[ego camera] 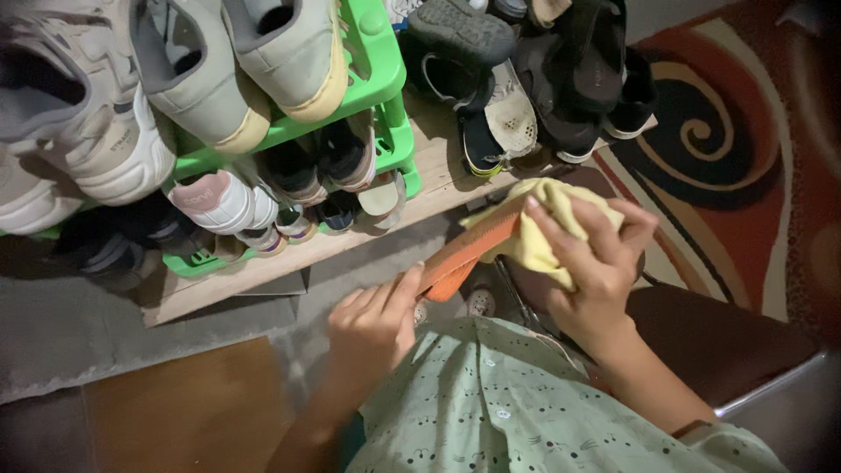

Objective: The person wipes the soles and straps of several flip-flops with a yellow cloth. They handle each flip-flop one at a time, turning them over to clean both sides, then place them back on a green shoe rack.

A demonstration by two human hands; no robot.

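The flat orange rubber sandal (464,254) is held out over the floor, just near of the green plastic shoe rack (377,79), so its edge faces up for wiping. The left hand (372,328) steadies its near end, grip closed on it between thumb and fingers. The right hand (587,263) presses a soft yellow cloth (547,223) over the far end, fingers curled shut around the cloth

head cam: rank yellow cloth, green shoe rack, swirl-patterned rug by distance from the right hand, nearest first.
1. yellow cloth: held in the right hand, pressed on the orange sandal.
2. swirl-patterned rug: just beyond, upper right.
3. green shoe rack: upper left, farthest.
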